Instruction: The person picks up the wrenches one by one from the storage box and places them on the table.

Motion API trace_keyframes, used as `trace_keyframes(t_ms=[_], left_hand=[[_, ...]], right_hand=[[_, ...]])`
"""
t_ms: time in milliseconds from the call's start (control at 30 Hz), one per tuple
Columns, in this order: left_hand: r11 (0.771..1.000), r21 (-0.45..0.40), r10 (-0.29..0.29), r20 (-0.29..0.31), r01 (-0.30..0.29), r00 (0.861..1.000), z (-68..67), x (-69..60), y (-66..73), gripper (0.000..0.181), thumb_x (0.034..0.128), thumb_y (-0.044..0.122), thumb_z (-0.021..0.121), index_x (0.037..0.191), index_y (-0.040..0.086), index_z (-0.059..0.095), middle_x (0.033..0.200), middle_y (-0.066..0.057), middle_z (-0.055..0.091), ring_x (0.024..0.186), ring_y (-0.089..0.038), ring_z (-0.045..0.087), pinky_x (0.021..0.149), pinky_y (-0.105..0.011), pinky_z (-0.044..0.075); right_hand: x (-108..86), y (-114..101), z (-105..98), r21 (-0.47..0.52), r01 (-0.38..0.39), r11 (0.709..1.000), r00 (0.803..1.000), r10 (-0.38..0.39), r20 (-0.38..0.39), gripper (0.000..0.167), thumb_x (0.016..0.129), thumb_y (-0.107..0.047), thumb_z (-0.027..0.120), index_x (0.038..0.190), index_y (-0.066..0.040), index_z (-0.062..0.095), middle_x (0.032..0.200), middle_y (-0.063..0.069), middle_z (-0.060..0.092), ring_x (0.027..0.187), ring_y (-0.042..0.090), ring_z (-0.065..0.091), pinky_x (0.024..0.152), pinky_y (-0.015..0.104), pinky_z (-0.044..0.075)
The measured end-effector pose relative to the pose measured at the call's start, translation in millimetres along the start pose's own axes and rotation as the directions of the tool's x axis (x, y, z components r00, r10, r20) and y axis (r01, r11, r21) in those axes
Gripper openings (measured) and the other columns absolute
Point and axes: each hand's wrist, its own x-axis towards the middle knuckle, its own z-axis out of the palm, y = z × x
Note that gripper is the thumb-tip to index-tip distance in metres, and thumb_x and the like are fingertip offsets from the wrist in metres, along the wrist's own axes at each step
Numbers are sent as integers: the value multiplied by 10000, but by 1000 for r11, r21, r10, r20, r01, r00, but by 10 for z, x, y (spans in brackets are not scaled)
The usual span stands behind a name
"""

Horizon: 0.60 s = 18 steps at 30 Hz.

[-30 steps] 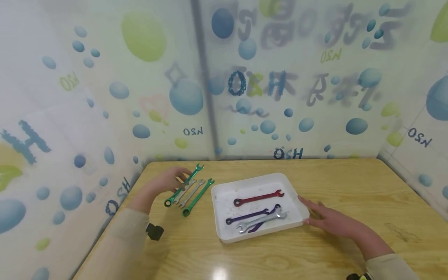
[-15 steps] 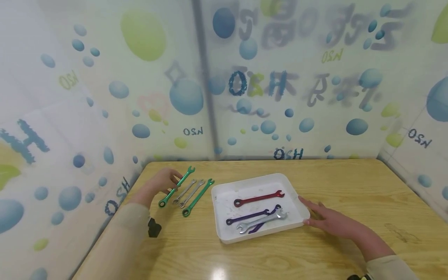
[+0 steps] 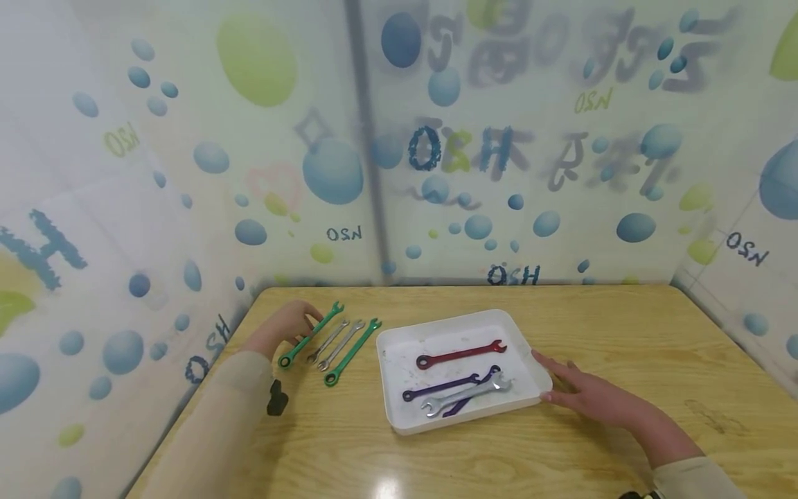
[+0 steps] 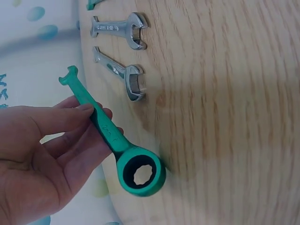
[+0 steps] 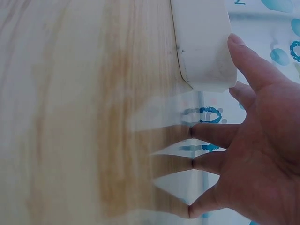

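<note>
Since a second ago, the shiny green metal wrench with a fork at one end and a ring at the other [image 4: 112,133] has slid left, away from the slim silver wrench [image 3: 328,340] it overlapped; the tray side looks unchanged. It slants at the left of the head view, outermost in a row of four. The left hand [image 3: 289,322] has it pinched by the shaft, thumb above and fingers behind; whether the ring end touches wood I can't tell. Placing it in that row seems to be the step in hand, so I'd keep it parallel with its neighbours, lower it level and loosen the thumb only once both ends rest, lest the fork nudge the silver one. Up close it gleams, its ring dark-lined around a toothed hole, the shaft's stamped marks too faint to read. Rightward come the slim silver wrench, a second silver wrench [image 3: 341,346] and another green ring-ended wrench [image 3: 353,350]. Near the frame's middle, a shallow white rectangular tray [image 3: 524,367] holds a red wrench [image 3: 461,355], a purple one [image 3: 439,387] and a big silver one [image 3: 467,394] crossing a second purple. At the tray's right side the right hand [image 3: 589,391] spreads its fingers apart, thumb and forefinger against the tray, all upon a yellowish wooden table [image 3: 312,443].
</note>
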Motion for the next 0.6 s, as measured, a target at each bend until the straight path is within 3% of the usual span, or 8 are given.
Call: trace_keyframes(t_ms=[300, 500, 600], left_hand=[[998, 23, -54, 14, 53, 998, 40, 56, -22, 422, 809, -108, 579, 1227, -70, 624, 1131, -230, 638, 755, -234, 640, 639, -352, 559], [997, 53, -51, -14, 51, 999, 58, 83, -37, 444, 782, -126, 558, 1213, -57, 641, 992, -158, 644, 579, -161, 487, 533, -273, 469], [996, 61, -59, -30, 61, 998, 74, 99, -32, 431, 778, -132, 565, 1192, -54, 654, 1022, -181, 635, 588, -169, 513, 545, -274, 481]], right_hand=[[-3, -3, 20, -11, -7, 1000, 1000, 7, -5, 794, 932, -508, 583, 1558, -168, 232, 1540, 278, 228, 1344, 619, 63, 972, 767, 163], [-13, -5, 13, -16, 3, 1000, 1000, -3, -10, 779, 938, -500, 577, 1559, -183, 230, 1541, 268, 233, 1337, 627, 69, 968, 767, 172], [-12, 3, 10, -28, 17, 999, 1000, -18, -10, 771, 942, -485, 580, 1559, -184, 229, 1536, 271, 242, 1328, 636, 81, 956, 769, 191]])
